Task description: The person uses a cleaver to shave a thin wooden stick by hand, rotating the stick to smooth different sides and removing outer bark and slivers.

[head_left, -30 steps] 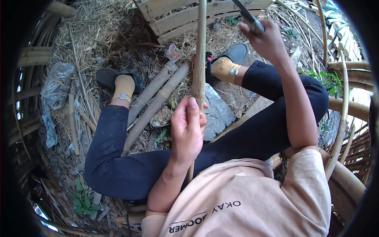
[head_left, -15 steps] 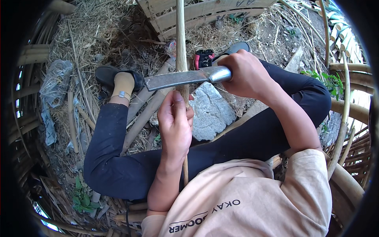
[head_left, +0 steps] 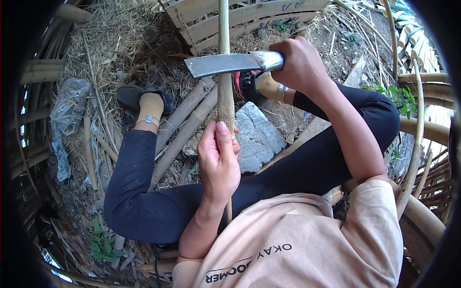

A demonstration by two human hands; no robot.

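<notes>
My left hand (head_left: 220, 161) is closed around a long pale wooden stick (head_left: 224, 98), thumb lying along it. The stick runs from near my waist up past the top of the picture. In my right hand (head_left: 300, 65), the fist grips the metal handle of a machete (head_left: 223, 64). Its broad grey blade points left and crosses over the stick well above my left hand; whether it touches the wood I cannot tell. A rough grey stone (head_left: 257, 137) sits on the ground just right of my left hand.
Bamboo poles (head_left: 185, 137) lie between my legs. A slatted wooden crate (head_left: 249, 19) stands ahead. Left of me are a crumpled clear plastic bag (head_left: 70, 101) and dry straw (head_left: 115, 43). Cut bamboo pieces (head_left: 415, 43) are piled at the far right, behind an upright pole (head_left: 419, 139).
The machete has moved away from me along the stick, farther from my left hand. My left hand has shifted slightly nearer and to the right, still holding the stick.
</notes>
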